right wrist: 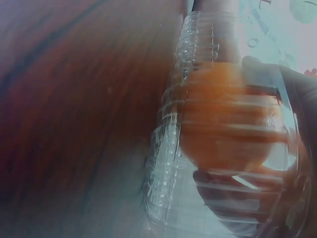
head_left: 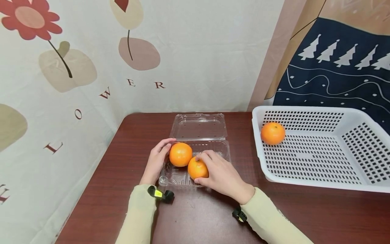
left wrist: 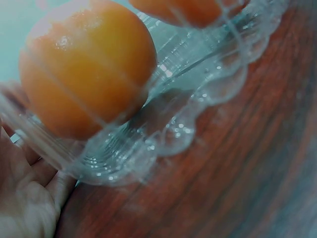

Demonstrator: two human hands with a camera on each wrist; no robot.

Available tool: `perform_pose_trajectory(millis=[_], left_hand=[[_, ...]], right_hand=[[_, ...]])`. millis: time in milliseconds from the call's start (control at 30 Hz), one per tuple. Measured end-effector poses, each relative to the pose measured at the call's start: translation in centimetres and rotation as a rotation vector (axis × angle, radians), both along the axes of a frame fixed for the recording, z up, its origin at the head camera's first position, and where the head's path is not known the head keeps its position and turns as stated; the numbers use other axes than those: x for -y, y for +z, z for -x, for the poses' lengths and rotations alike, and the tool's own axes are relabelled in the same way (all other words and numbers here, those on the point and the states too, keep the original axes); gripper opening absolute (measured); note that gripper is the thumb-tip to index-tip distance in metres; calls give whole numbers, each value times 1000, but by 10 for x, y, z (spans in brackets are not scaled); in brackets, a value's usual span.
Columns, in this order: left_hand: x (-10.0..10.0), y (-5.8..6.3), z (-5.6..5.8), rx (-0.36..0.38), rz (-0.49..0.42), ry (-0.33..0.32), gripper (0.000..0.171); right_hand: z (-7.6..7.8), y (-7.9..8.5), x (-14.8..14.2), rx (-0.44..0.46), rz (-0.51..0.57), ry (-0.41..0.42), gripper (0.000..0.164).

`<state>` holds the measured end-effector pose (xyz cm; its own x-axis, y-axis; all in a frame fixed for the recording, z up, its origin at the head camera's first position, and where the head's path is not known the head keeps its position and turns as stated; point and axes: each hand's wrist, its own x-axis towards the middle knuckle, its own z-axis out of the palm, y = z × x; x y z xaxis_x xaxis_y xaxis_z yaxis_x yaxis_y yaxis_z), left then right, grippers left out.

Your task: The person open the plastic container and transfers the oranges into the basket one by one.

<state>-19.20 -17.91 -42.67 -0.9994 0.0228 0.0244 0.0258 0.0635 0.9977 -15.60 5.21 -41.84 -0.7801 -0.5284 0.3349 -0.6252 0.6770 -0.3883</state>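
Observation:
A clear plastic clamshell container lies on the table with its lid folded back, away from me. An orange sits in its left side. My right hand reaches in from the right and grips a second orange, fingers on top and thumb at the near side. That orange touches or nearly touches the first. Along the container's left wall rests my left hand, fingers extended by the first orange. The left wrist view shows that palm outside the clear wall.
To the right, a white perforated plastic basket holds one orange at its left end. The brown table meets a cloth-covered wall at the back and left. Dark patterned fabric hangs behind the basket.

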Motion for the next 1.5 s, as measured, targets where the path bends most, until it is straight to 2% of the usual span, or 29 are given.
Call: perform_pose_trajectory(millis=[400, 800, 1233, 1500], left_hand=[[0, 1, 0, 5, 1, 4, 29], [-1, -1, 2, 4, -14, -4, 29], [-1, 0, 2, 3, -12, -5, 29], [0, -2, 2, -3, 39, 1, 29]], right_hand=[[3, 3, -1, -6, 38, -14, 56], [3, 4, -2, 6, 32, -37, 54], [4, 8, -4, -3, 53, -22, 54], [3, 11, -5, 16, 57, -25, 54]])
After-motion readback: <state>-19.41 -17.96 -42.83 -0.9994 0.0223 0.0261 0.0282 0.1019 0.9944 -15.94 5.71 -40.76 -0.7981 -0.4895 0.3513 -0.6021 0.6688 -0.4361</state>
